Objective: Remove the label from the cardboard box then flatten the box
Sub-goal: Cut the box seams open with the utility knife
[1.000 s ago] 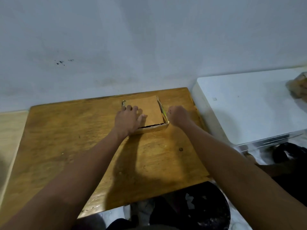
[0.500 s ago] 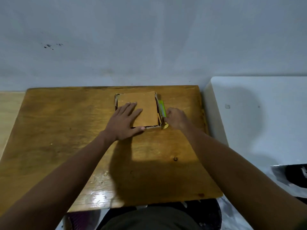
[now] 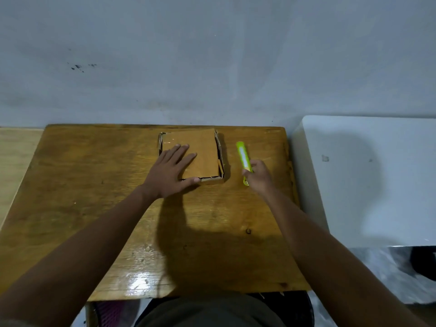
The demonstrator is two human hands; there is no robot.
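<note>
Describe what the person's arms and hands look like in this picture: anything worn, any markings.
Both forearms are bare to the frame's edge: no sleeves show. The left hand and the right hand wear no gloves; no rings, watch, bracelets or markings are visible. Fingers are slim and nails look short and unpainted, though detail is soft.

The light is dim and flat, coming from above and behind the person — a broad dark shadow falls across the wooden table (image 3: 94, 185) ahead of the body, and another on the white surface (image 3: 368, 175) at right. A bright glare patch shines on the table's near edge. Wide-angle bending bows the edges, and focus is soft throughout.
</note>
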